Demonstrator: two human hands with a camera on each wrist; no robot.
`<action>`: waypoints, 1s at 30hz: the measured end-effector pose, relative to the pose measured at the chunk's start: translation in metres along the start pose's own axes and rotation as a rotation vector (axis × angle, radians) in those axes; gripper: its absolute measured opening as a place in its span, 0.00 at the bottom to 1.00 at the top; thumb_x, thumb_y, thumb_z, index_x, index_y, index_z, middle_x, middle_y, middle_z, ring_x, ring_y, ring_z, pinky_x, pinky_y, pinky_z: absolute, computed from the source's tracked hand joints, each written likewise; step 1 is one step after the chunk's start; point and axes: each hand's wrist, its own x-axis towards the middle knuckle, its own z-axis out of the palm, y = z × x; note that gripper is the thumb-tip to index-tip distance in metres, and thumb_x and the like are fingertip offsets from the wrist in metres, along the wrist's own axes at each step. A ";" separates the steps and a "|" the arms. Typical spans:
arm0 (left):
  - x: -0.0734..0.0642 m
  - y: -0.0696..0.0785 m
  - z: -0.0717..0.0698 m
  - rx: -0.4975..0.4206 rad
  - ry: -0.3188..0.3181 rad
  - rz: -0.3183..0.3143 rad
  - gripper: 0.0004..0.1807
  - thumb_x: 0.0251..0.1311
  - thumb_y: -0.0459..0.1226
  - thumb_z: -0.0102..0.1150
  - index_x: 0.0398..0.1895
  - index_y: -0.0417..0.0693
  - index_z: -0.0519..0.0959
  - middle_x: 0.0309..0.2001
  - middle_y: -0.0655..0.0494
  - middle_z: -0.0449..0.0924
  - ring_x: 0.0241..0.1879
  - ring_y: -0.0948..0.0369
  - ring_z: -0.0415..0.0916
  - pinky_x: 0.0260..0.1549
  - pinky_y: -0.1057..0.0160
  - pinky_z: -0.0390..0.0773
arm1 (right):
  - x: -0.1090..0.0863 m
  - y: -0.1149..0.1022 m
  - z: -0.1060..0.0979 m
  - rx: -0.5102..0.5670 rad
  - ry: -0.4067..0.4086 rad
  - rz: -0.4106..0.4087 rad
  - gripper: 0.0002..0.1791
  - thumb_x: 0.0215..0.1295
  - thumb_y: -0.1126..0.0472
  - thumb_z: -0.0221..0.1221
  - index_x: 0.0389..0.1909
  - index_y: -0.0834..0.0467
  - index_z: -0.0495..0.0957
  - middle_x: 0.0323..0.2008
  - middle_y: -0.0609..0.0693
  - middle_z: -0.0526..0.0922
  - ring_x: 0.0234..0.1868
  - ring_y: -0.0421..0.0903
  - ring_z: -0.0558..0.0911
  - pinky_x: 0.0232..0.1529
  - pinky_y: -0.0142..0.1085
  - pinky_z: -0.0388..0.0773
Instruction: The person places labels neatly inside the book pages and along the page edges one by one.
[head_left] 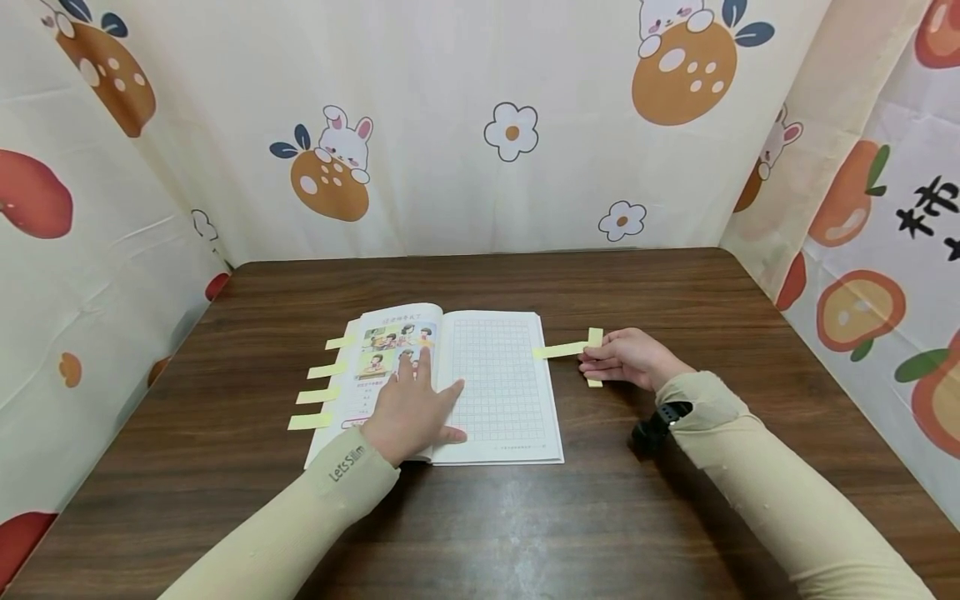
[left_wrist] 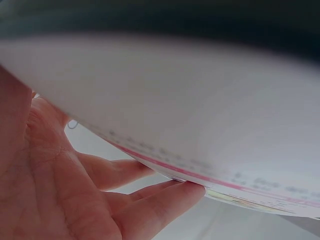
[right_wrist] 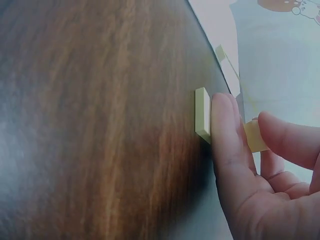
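Note:
An open exercise book (head_left: 497, 400) lies on the table, with pictures on its left page and a printed grid on its right. My left hand (head_left: 411, 408) rests spread across the left page near the spine; its fingers (left_wrist: 165, 207) touch the paper. To the right of the book, my right hand (head_left: 632, 358) holds a narrow pad of yellow sticky notes (head_left: 595, 337) between thumb and fingers, which cover its middle. The pad's thick end (right_wrist: 202, 115) shows past the fingers. One yellow strip (head_left: 562, 350) runs from the right page's edge to the right fingertips.
Several yellow sticky tabs (head_left: 318, 396) stick out from the left page's edge. The dark wooden table (head_left: 480, 533) is bounded by a printed curtain (head_left: 450, 183) at the back and sides. A black device (head_left: 656, 429) is strapped to the right wrist.

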 end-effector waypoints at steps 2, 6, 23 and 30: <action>0.000 0.000 0.000 -0.002 -0.001 -0.002 0.41 0.54 0.67 0.59 0.70 0.63 0.71 0.73 0.27 0.54 0.69 0.29 0.55 0.57 0.41 0.74 | -0.001 0.001 0.001 0.003 -0.003 -0.006 0.03 0.72 0.72 0.51 0.36 0.65 0.72 0.30 0.52 0.88 0.33 0.42 0.88 0.42 0.35 0.84; 0.001 0.001 0.000 0.000 -0.009 -0.010 0.42 0.54 0.67 0.59 0.70 0.63 0.70 0.73 0.27 0.53 0.69 0.29 0.55 0.58 0.41 0.74 | -0.002 0.002 0.002 0.008 0.001 -0.018 0.03 0.72 0.72 0.52 0.36 0.65 0.72 0.30 0.51 0.88 0.33 0.41 0.88 0.43 0.35 0.84; 0.002 0.001 0.001 0.012 -0.006 -0.013 0.42 0.53 0.67 0.60 0.70 0.63 0.71 0.73 0.28 0.54 0.70 0.28 0.54 0.59 0.41 0.72 | -0.005 0.006 0.004 0.007 0.000 -0.048 0.02 0.73 0.70 0.51 0.39 0.66 0.69 0.34 0.49 0.88 0.35 0.40 0.88 0.44 0.34 0.83; 0.002 0.001 0.001 0.022 -0.003 -0.010 0.41 0.53 0.67 0.60 0.70 0.63 0.71 0.73 0.28 0.54 0.69 0.28 0.55 0.59 0.41 0.73 | -0.007 0.007 0.003 0.009 -0.011 -0.067 0.03 0.73 0.71 0.50 0.37 0.65 0.68 0.35 0.50 0.88 0.36 0.40 0.88 0.46 0.34 0.83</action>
